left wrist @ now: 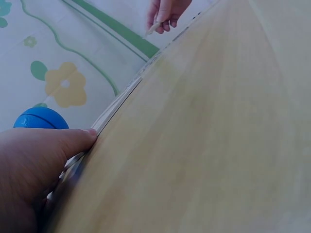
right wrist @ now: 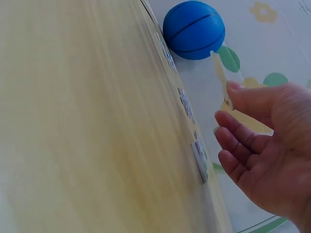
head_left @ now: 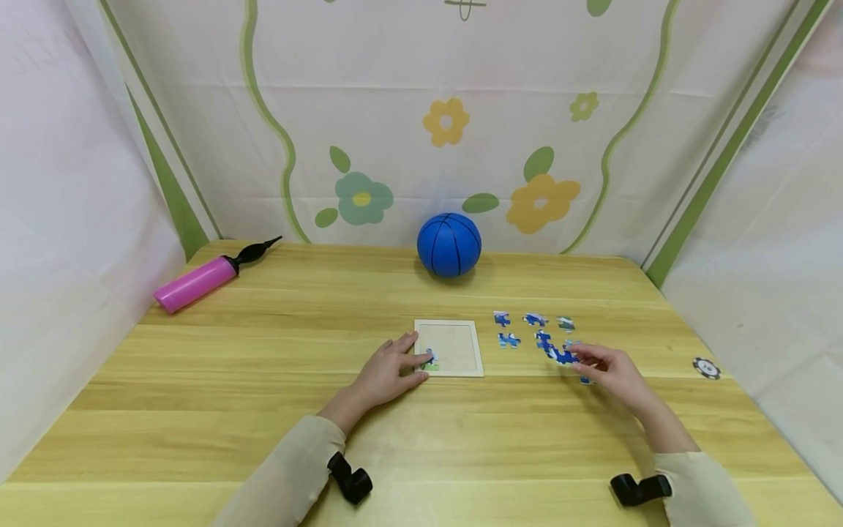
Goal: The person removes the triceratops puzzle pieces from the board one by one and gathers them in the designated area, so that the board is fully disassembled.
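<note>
A shallow wooden puzzle tray (head_left: 451,323) with a pale rim lies at the middle of the table. One puzzle piece (head_left: 431,364) sits in its near left corner. My left hand (head_left: 387,372) rests over the tray's left side, fingers extended; one fingertip touches that piece and the thumb lies at the near corner. To the right, my right hand (head_left: 617,377) pinches a blue puzzle piece (head_left: 563,357) between thumb and finger. The right wrist view shows the held piece (right wrist: 221,77) edge-on, raised off the table. Several loose pieces (head_left: 509,340) lie between the tray and this hand.
A blue ball (head_left: 449,245) with black lines stands at the table's back edge. At the back left lies a pink hand pump (head_left: 197,285) with a black nozzle. A round black-and-white chip (head_left: 707,368) is near the right edge. Patterned curtains (head_left: 316,110) enclose the table.
</note>
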A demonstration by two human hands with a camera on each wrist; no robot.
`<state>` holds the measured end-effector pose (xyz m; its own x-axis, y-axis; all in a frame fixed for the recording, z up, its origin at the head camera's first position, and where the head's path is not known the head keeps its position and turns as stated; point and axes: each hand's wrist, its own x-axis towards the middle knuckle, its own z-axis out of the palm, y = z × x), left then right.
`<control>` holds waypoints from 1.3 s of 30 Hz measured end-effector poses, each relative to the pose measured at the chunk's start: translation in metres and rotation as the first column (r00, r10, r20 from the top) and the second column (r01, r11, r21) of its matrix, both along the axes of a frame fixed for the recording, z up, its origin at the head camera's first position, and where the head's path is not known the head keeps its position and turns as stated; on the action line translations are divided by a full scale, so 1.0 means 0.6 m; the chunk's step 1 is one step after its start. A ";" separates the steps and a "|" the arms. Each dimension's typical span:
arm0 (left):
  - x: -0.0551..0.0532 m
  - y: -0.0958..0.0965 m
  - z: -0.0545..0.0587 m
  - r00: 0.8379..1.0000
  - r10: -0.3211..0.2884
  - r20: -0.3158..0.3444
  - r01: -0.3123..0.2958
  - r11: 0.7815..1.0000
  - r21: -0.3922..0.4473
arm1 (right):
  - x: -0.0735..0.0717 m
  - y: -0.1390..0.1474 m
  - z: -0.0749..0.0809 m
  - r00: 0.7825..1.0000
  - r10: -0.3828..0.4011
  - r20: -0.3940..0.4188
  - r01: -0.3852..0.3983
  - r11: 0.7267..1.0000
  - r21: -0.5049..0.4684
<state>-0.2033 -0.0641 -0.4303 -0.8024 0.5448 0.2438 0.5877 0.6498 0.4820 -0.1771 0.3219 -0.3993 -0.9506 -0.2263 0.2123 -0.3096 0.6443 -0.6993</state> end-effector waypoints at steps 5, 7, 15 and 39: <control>0.000 -0.001 0.002 1.000 -0.004 -0.002 0.004 1.000 0.001 | 0.005 0.010 -0.015 0.999 -0.017 0.040 0.017 1.000 -0.002; 0.000 -0.001 0.002 1.000 -0.006 -0.003 0.006 1.000 0.000 | 0.005 0.012 -0.021 0.998 -0.025 0.049 0.025 1.000 -0.007; 0.001 -0.001 0.000 1.000 -0.013 0.002 0.013 1.000 -0.007 | 0.003 0.005 -0.044 0.999 -0.047 -0.017 0.048 0.998 0.044; -0.001 -0.001 -0.002 1.000 -0.003 0.005 0.003 1.000 -0.014 | 0.001 -0.003 -0.037 0.998 -0.049 0.026 0.046 0.991 0.123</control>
<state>-0.2037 -0.0645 -0.4318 -0.8020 0.5504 0.2321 0.5871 0.6546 0.4763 -0.1766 0.3202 -0.4217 -0.9662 -0.2035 0.1581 -0.2575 0.7393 -0.6222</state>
